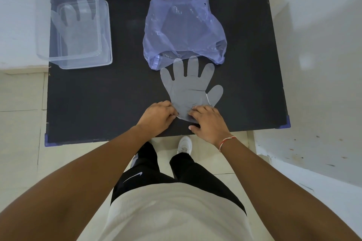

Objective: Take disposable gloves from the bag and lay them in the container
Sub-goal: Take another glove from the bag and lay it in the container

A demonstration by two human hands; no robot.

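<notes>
Head view, looking down over a black table.

Left grip: fingers curled, pinching the left corner of the cuff of a clear disposable glove. Right grip: fingers bent down onto the right side of the same cuff, thumb tucked toward the table's near edge; it seems to pinch the film too, though the contact is partly hidden under the fingers. A red-and-white thread band sits on the right wrist.

Glove position: flat on the table, cuff between the two grips, palm and fingers stretching away from them. Its thumb points off to the right, beyond the right grip. The middle fingertips just reach the mouth of the bag.

Bag: pale violet, thin plastic, crumpled, lying straight ahead of both grips past the glove, open end facing them. Some clear film shows through inside; cannot tell how much.

Container: clear plastic, rectangular, far to the left of the left grip at the table's far left corner, overhanging the edge. A second glove lies flat inside it, fingers pointing away.
</notes>
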